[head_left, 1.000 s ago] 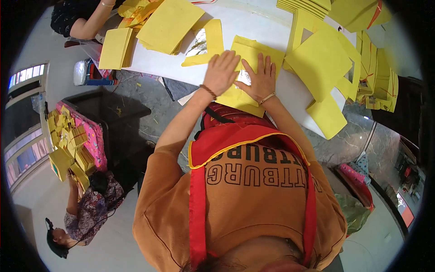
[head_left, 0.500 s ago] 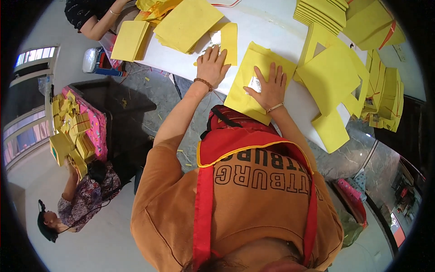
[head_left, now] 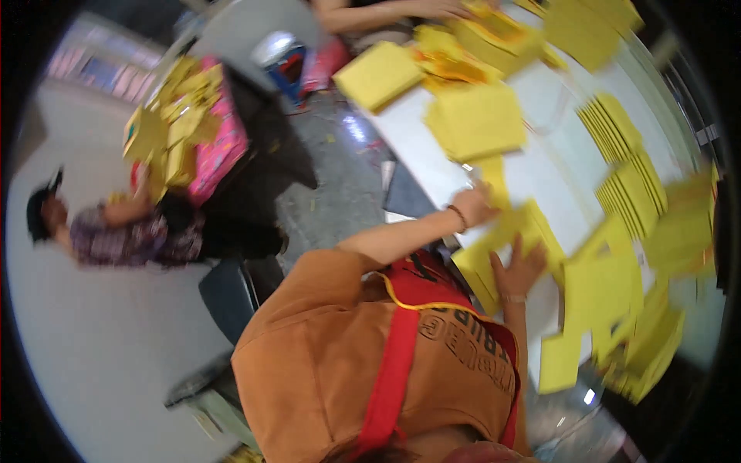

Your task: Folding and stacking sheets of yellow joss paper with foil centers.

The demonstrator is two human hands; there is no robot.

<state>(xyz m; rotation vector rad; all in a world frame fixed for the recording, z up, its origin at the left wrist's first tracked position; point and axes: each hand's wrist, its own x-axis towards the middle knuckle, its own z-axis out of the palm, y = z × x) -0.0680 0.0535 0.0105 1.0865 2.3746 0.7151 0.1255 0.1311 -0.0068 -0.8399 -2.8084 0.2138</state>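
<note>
While table (head_left: 562, 193) bears yellow sheets (head_left: 514, 223), floor (head_left: 336, 158) gleams.

yellow sheets (head_left: 509, 228) lie flat on white tabletop (head_left: 559, 174)

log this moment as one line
left hand: blurred, at foil-patched yellow sheet | right hand: spread over yellow sheets | nearby: yellow stack, white table

On my feed I counted one white worktop (head_left: 552, 166), one pink-covered worktop (head_left: 221, 158), two ridged yellow stacks (head_left: 630, 193), one beaded bracelet (head_left: 458, 219), one apron (head_left: 423, 282) and two other people (head_left: 131, 231); the overlapping yellow pieces (head_left: 590, 293) blurred beyond counting.
</note>
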